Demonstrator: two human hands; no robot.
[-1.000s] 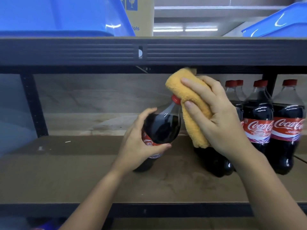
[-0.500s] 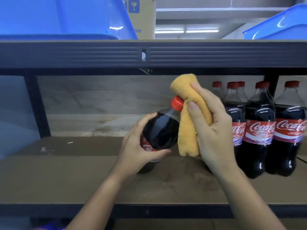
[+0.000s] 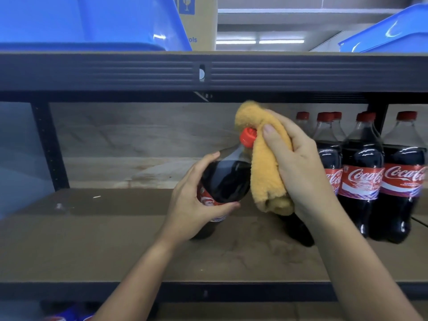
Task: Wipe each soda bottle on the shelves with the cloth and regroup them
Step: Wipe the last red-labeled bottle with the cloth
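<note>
One bottle [image 3: 222, 179] in hand, tilted with its red cap [image 3: 248, 136] toward one o'clock, base seemingly resting on the shelf board [image 3: 115, 246]. Left hand [image 3: 196, 205] curled round the label band at seven o'clock of the bottle, thumb and fingers wrapped, gripping. Right hand [image 3: 298, 167] at three o'clock of the bottle, fingers closed over a folded yellow cloth [image 3: 266, 172], pinning it against the neck and shoulder.

To wipe well: probably best to keep the left grip low on the label, clear of the cloth's path; to drag the cloth from cap down past the shoulder; to turn the bottle a little between strokes to reach the far side. Light pressure only, judging by the tilt and the narrow base. Care with the right elbow too, given the neighbours close by.

Largest first around it: dark metal shelving [image 3: 208, 72] spanning twelve o'clock, blue tubs [image 3: 81, 22] above at eleven and one, a cardboard box [image 3: 199, 22] between them. Brown board dusty and scuffed, pale wall behind. Grouped bottles [image 3: 361, 181] standing upright at three o'clock, one more dark bottle [image 3: 298, 230] partly hidden behind the right wrist. Small pale speck [image 3: 96, 196] at nine o'clock.
</note>
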